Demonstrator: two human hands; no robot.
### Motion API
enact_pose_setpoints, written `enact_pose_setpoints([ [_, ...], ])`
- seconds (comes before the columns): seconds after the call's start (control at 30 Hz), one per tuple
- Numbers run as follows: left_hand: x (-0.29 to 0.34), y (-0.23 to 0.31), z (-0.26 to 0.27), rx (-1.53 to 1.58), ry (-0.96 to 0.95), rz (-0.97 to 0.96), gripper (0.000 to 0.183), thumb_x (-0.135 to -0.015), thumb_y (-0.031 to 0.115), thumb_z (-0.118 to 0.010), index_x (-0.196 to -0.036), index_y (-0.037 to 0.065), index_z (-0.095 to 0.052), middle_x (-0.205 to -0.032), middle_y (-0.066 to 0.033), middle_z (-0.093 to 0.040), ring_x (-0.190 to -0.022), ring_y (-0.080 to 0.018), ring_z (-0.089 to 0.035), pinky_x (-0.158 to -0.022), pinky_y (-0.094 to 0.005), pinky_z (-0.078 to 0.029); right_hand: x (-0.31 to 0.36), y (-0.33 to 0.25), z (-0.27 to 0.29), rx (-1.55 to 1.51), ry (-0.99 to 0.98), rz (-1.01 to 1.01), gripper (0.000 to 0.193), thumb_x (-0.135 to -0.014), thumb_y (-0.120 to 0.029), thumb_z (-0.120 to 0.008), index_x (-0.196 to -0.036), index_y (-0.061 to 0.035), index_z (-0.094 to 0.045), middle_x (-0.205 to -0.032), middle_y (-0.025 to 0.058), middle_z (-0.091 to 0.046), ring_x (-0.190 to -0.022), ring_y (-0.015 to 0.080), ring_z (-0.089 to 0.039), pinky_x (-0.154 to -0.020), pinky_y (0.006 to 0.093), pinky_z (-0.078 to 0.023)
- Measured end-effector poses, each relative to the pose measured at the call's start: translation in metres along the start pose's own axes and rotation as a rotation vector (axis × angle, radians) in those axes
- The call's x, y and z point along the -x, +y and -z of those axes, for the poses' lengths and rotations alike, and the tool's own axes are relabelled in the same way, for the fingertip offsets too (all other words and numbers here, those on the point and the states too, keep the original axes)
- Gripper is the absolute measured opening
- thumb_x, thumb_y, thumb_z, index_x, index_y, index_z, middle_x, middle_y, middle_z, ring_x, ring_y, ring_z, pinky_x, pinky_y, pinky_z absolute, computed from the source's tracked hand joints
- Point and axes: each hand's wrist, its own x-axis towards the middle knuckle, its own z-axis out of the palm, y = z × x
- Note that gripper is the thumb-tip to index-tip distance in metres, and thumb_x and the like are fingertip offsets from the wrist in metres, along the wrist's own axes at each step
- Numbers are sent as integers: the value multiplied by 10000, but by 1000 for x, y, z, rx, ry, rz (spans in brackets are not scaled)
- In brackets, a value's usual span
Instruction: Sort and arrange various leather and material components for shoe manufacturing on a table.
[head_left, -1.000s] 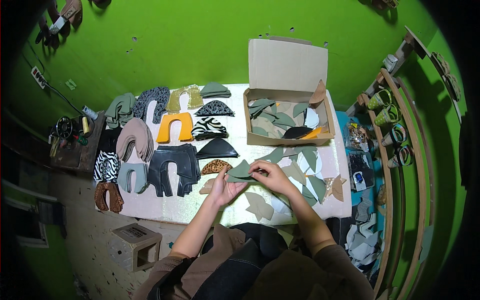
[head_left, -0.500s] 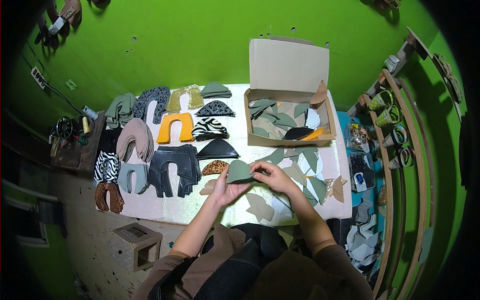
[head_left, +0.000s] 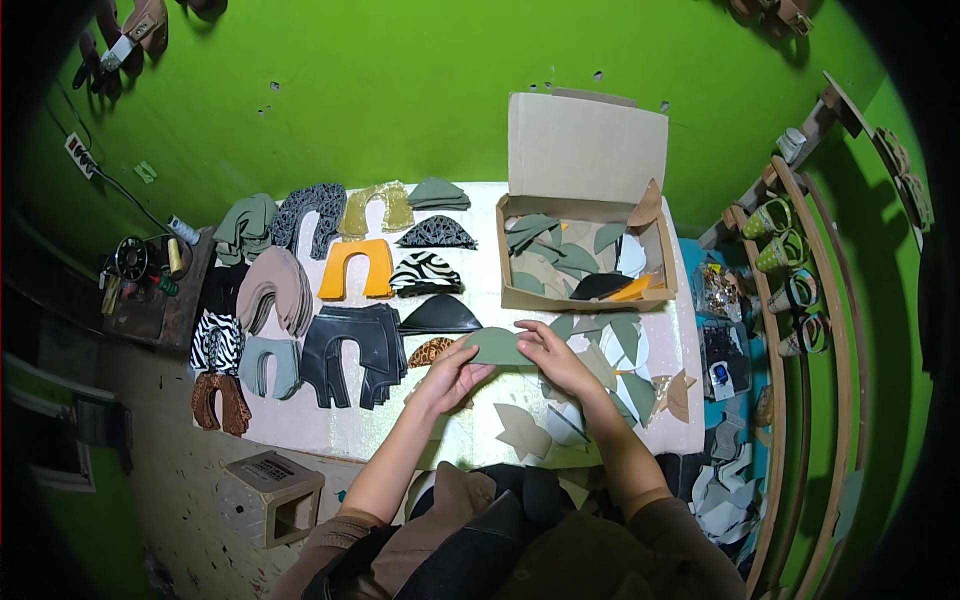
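Between my two hands is a half-moon green leather-like piece (head_left: 498, 346), held just above the table. My left hand (head_left: 452, 374) grips its left end, palm partly turned up. At its right end my right hand (head_left: 552, 356) pinches the edge with thumb and fingers. Just beyond lies a black half-moon stack (head_left: 442, 315). A leopard-print half-moon piece (head_left: 431, 352) lies beside my left hand and is partly hidden by it. To the right of my right hand, green, beige and white cut pieces (head_left: 622, 345) are strewn about.
An open cardboard box (head_left: 590, 297) of cut pieces stands at the back right. U-shaped stacks, including an orange one (head_left: 356, 268) and a black one (head_left: 352, 350), line the left. A wooden rack (head_left: 800, 200) holds sandals at right; a wooden stool (head_left: 268, 490) stands lower left.
The green piece has turned from tilted to nearly level, its straight edge now toward me. My right hand has shifted to its right end. The whole view has moved slightly.
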Motion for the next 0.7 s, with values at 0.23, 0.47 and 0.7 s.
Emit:
enact_pose_setpoints([
  [0.23,-24,62,-25,-310,40,-105,321,-942,73,-453,-1255,8,-437,-1167,-106,-540,-1038,-181,-572,-919,-310,-487,-68,-31,1,99,-29,106,252,-887,-51,-570,-1124,20,-525,-1027,65,-597,-908,117,-576,-779,248,-492],
  [0.47,-82,159,-21,-668,250,-295,288,-910,46,-506,-1193,-5,-500,-1076,-80,-592,-933,-117,-588,-795,-219,-509,-170,-90,-6,62,14,60,284,-905,-47,-520,-1181,17,-505,-1018,83,-586,-921,145,-585,-795,267,-514],
  [0.7,-157,214,22,-711,387,-382,314,-891,7,-485,-1204,0,-503,-1057,-66,-571,-897,-126,-585,-770,-227,-521,-269,-88,-13,112,92,-6,369,-832,47,-429,-1192,34,-508,-1063,121,-570,-953,210,-580,-803,294,-522],
])
